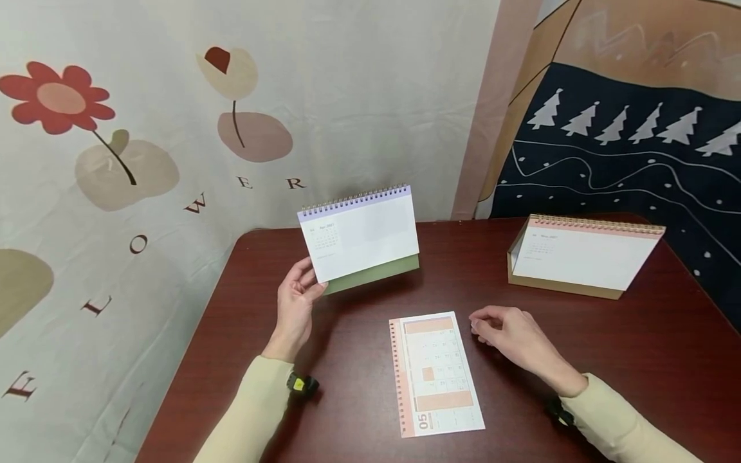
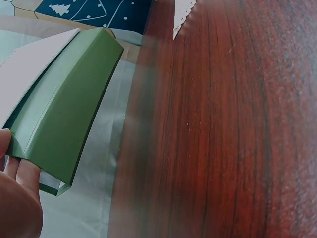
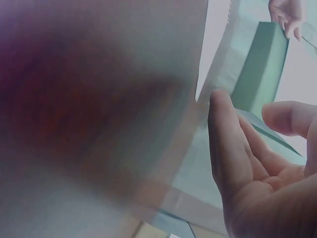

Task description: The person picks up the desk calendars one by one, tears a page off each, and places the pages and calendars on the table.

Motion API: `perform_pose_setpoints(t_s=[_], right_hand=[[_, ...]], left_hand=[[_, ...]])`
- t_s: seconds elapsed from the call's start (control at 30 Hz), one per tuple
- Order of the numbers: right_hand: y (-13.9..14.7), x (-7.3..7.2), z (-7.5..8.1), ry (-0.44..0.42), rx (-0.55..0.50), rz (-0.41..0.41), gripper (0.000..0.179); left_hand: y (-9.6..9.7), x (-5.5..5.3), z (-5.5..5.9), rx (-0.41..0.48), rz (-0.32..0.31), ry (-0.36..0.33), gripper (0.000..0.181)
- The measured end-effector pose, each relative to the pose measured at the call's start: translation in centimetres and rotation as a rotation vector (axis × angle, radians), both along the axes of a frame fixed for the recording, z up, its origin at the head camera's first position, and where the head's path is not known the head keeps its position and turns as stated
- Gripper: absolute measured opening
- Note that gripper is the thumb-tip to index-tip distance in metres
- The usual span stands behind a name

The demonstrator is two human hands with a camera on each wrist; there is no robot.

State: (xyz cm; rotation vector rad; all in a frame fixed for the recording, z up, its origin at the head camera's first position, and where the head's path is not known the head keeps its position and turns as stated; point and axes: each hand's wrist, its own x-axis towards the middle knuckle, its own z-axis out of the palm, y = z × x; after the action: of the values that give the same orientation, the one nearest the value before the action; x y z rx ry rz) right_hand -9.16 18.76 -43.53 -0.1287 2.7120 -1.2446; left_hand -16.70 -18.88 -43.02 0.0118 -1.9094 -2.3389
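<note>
My left hand (image 1: pixel 296 308) grips the lower left corner of a desk calendar (image 1: pixel 365 241) with a lilac top strip, a spiral binding and a green base. Thumb in front and fingers behind, it holds the calendar tilted above the table; the left wrist view shows the green base (image 2: pixel 74 104) from below. A loose spiral-edged calendar page sheet (image 1: pixel 437 366) marked 05 lies flat between the hands. Just right of that sheet, my right hand (image 1: pixel 515 337) hovers with nothing in it, fingers loosely bent; in the right wrist view the thumb and forefinger stand apart.
Another desk calendar (image 1: pixel 585 254), with a pink strip and tan base, stands at the right rear of the dark red wooden table (image 1: pixel 347 386). A printed cloth (image 1: pixel 376 96) with flowers and letters hangs behind the table, beside a dark one with trees (image 1: pixel 625 135).
</note>
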Motion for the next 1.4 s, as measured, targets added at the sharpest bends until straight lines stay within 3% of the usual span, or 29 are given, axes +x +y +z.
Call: perform_pose_setpoints(t_s=[0.23,0.5,0.73,0.9,1.2,1.4], right_hand=[[1.0,0.1,0.8,0.138,0.042,-0.044,0.023],[2.7,0.3,2.2,0.205,0.038,-0.090,0.026],[3.6,0.3,3.0,0.224,0.027,-0.117,0.030],[3.9,0.4,3.2,0.252,0.006,-0.134,0.029],[4.0,0.5,3.2,0.307,-0.028,-0.152,0.031],[3.9,0.5,3.1,0.325,-0.038,-0.143,0.031]], left_hand=[[-0.4,-0.2,-0.2,-0.028,-0.028,-0.018,0.049],[-0.7,-0.8,-0.3,-0.067,-0.041,-0.028,0.049],[-1.6,-1.5,-1.0,-0.140,-0.092,-0.014,0.050],[-2.6,-1.9,-1.5,-0.280,-0.146,0.031,0.053],[-4.1,-1.8,-2.0,-0.720,-0.168,0.093,0.060],[-4.7,-1.7,-2.4,-0.851,-0.201,0.132,0.079]])
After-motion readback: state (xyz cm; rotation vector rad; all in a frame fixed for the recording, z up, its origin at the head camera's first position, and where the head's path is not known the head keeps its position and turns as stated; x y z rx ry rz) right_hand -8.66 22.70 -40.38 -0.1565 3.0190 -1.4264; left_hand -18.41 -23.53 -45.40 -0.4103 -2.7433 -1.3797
